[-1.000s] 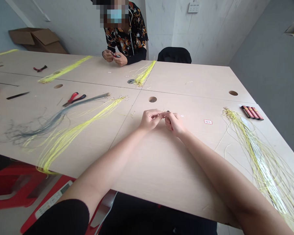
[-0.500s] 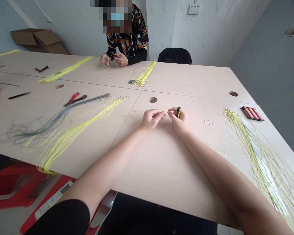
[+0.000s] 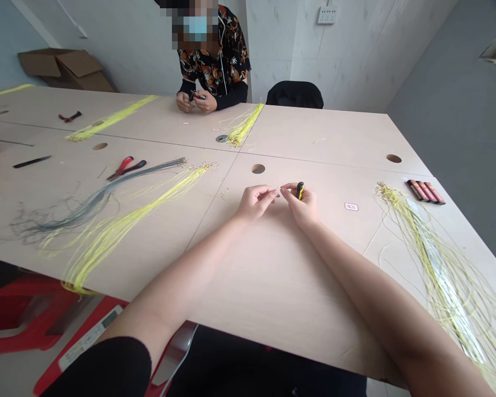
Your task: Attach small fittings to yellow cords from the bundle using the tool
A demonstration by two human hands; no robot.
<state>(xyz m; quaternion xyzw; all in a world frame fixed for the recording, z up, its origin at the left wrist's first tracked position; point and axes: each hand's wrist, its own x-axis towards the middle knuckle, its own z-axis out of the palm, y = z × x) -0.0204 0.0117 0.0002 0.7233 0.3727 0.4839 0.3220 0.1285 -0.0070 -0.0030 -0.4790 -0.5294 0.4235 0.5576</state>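
Over the middle of the table, my left hand point(image 3: 254, 202) pinches something too small to make out between thumb and forefinger. Close on its right, my right hand point(image 3: 302, 204) is closed around a black and yellow lighter-like object point(image 3: 300, 191), which stands up from the palm. Its thumb and forefinger meet near the left fingertips. Left of my hands lie a yellow wire bundle point(image 3: 144, 209) and a grey wire bundle point(image 3: 103, 193). A small red-edged label point(image 3: 351, 207) lies to the right of my right hand.
Another yellow bundle point(image 3: 425, 248) lies at the right by several red-and-black cylinders point(image 3: 425, 192). Red-handled pliers point(image 3: 126, 167) rest at the left. Across the table point(image 3: 322, 138), a person point(image 3: 215, 71) holds a small tool. Holes pierce the tabletop.
My right fingertips have moved slightly left, closer to my left fingertips. Across the table, the person's hands have come together and the head has lowered slightly.
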